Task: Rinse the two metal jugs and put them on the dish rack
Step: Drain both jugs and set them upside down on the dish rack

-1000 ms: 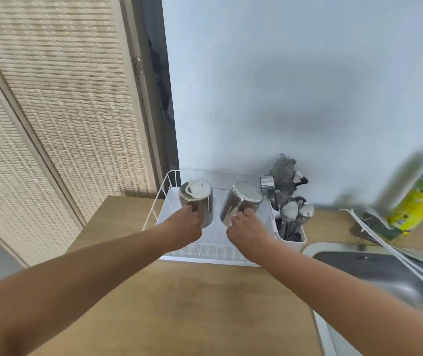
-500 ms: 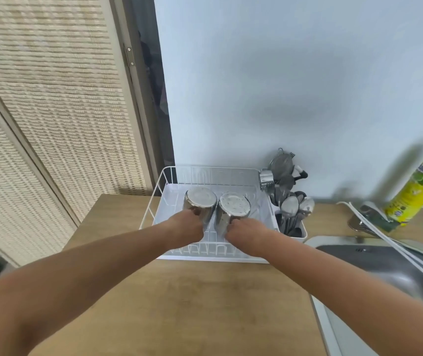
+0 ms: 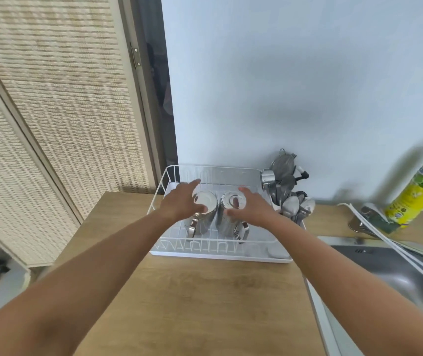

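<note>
1. The left jug (image 3: pixel 203 219) and the right jug (image 3: pixel 227 222) stand upside down, bases up, in the middle of the white dish rack (image 3: pixel 218 250); they are just beside each other, handles turned toward the person; whether they touch I cannot tell.
2. The left hand (image 3: pixel 181 202) hovers over the left jug with fingers stretched out and spread, reaching past the upturned base; the thumb lies at the base's edge; it grips nothing.
3. The right hand (image 3: pixel 255 209) lies beside the right jug, fingers straight and relaxed, thumb near the jug's wall; it too holds nothing; motion blur hides whether the fingertips touch metal.
4. The rack sits on the wooden surface (image 3: pixel 205 291), with a cutlery holder (image 3: pixel 292 205) on its right side; the sink (image 3: pixel 395 276) and a green-and-yellow bottle (image 3: pixel 419 192) are well apart to the right.
5. Judged from this, rinsing is over and the placing step is at its close; both jugs seem settled on the rack.
6. The next move calls for drawing both hands up and back without brushing a base or catching a handle; a nudge could tip a jug against its neighbour.
</note>
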`<state>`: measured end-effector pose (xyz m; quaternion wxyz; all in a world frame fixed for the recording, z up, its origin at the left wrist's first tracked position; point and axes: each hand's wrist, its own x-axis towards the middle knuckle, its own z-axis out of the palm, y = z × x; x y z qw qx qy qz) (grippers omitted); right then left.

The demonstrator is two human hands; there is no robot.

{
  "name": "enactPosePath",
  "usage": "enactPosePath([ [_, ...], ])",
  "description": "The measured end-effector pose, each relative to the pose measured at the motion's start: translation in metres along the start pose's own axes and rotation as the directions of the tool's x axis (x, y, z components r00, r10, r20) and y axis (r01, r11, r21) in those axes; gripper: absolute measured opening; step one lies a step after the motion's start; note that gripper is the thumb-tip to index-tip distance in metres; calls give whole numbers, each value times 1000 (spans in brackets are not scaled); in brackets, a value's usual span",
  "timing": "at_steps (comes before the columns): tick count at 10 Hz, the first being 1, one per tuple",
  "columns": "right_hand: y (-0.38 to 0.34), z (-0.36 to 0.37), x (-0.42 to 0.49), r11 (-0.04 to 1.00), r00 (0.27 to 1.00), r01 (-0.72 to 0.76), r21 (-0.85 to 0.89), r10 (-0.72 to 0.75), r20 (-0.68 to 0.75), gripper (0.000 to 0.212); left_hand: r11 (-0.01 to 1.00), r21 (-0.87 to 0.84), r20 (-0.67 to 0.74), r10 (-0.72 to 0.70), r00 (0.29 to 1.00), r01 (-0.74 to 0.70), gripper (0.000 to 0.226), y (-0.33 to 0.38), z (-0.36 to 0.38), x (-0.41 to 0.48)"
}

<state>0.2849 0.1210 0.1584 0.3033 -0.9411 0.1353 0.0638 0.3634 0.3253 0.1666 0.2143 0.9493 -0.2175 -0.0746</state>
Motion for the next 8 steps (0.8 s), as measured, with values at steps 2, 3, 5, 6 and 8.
enactPosePath([
  [2,3,12,12,998,996,-40,-42,36,-82,59,999,-32,42,-15,999,16,46,1,6,0],
  [3,0,14,10,998,993,-47,-39,43,-108,61,1000,-25,36,-6,999,7,39,-1,7,-1],
  [5,0,17,3,997,992,-51,-57,44,-119,70,999,-43,3,-9,1000,9,30,0,13,-4],
  [6,0,15,1,996,994,-41,-80,33,-108,76,998,-59,3,-29,1000,29,44,6,13,-10],
  [8,7,16,-12,996,971,15,-84,-34,-236,76,987,-151,-182,-78,980,51,53,13,16,-29],
])
